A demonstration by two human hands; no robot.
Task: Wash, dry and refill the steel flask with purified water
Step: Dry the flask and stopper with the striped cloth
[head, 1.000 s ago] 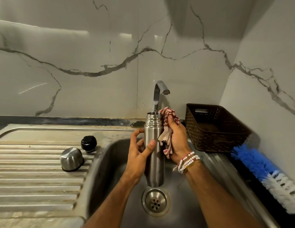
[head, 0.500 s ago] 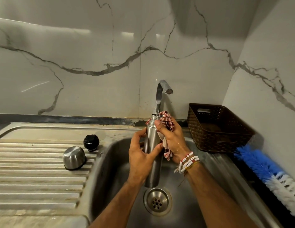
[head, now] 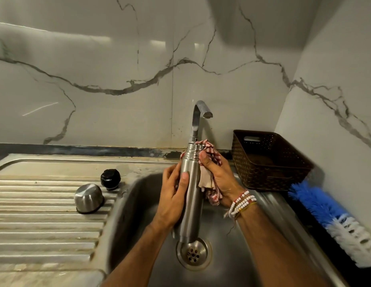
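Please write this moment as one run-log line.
stage: drying | left hand: grips flask | right hand: holds cloth at neck | cap: off

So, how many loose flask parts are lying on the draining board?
2. The steel cup lies upside down on the draining board; the black stopper stands just behind it, near the sink. None seems hidden.

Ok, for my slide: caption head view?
Left hand holds tall steel flask over sink; right hand presses red-checked cloth to neck.
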